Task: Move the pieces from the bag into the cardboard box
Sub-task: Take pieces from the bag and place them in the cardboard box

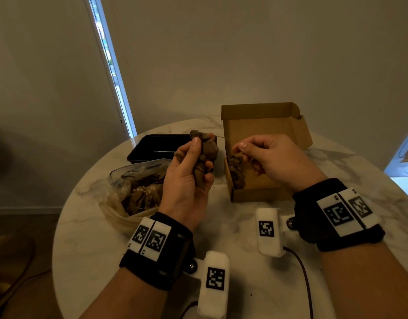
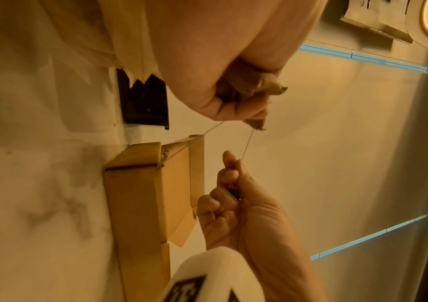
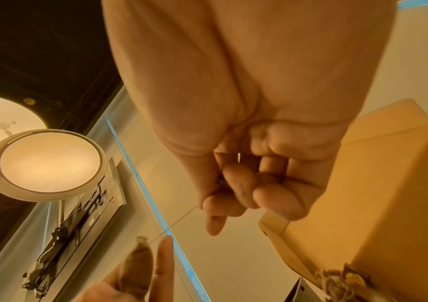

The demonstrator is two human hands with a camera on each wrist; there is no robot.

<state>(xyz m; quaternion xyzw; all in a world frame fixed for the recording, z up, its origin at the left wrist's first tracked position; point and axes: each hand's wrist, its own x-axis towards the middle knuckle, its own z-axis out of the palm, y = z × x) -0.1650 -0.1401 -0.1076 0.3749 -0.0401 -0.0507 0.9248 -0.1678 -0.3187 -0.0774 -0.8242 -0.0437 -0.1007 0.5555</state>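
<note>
- Pieces, brown and lumpy: one clump [image 1: 204,155] up off the table in the left hand, more inside the bag, a few already in the cardboard box.
- Round marble table [image 1: 120,245] carries everything.
- Cardboard box [image 1: 265,139] at 1 o'clock on the table, lid flap standing open at the back; pieces in box [image 1: 236,171] lie against its left wall.
- Clear plastic bag [image 1: 134,187] at 9 o'clock, mouth open, with the rest of the pieces [image 1: 143,194] inside.
- Black tray [image 1: 157,147] at 11 o'clock, just behind the bag.
- Left hand [image 1: 187,180] between bag and box, fingers and thumb wrapped round the clump.
- Right hand [image 1: 272,157] over the box, fingers curled, thumb and forefinger pinching a thin strand [image 2: 247,145].
- Strand runs taut from the clump to the right fingertips [image 2: 238,163]; a second strand goes from the clump toward the box edge.
- Wrist bands with white marker blocks [image 1: 152,238] on both wrists.
</note>
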